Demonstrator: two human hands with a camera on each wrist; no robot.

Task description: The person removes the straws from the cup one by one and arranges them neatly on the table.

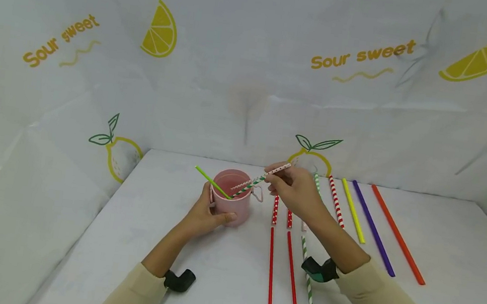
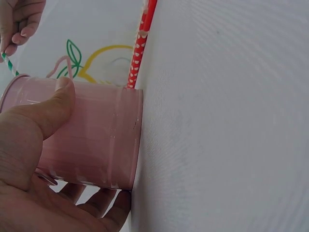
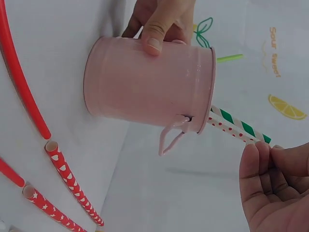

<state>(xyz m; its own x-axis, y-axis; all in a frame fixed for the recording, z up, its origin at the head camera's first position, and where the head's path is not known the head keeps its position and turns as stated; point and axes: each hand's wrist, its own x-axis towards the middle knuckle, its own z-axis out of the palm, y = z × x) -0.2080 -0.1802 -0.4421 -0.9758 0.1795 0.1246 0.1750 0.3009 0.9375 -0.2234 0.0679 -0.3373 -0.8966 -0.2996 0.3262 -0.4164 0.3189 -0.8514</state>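
Observation:
A pink metal pail point(image 1: 241, 215) with small side handles stands upright on the table. My left hand point(image 1: 203, 218) grips its left side, thumb on the front and fingers curled round the wall. Leaning out of the pail are a bright green straw point(image 1: 213, 182) to the left and a green-and-white striped straw point(image 3: 241, 124) to the right. My right hand point(image 1: 298, 189), above and right of the rim, pinches a white straw with red dots point(image 1: 279, 169) between thumb and fingertips. That straw's lower end is inside the pail, beside the striped one. The pail's bottom is hidden.
Right of the pail lie red straws point(image 1: 270, 277), red patterned straws point(image 1: 275, 211), a long green-striped straw point(image 1: 310, 299), a red-striped straw point(image 1: 336, 201), and yellow point(image 1: 354, 211), purple point(image 1: 373, 229) and orange point(image 1: 397, 234) straws. A lemon-printed white sheet point(image 1: 235, 70) hangs behind the table.

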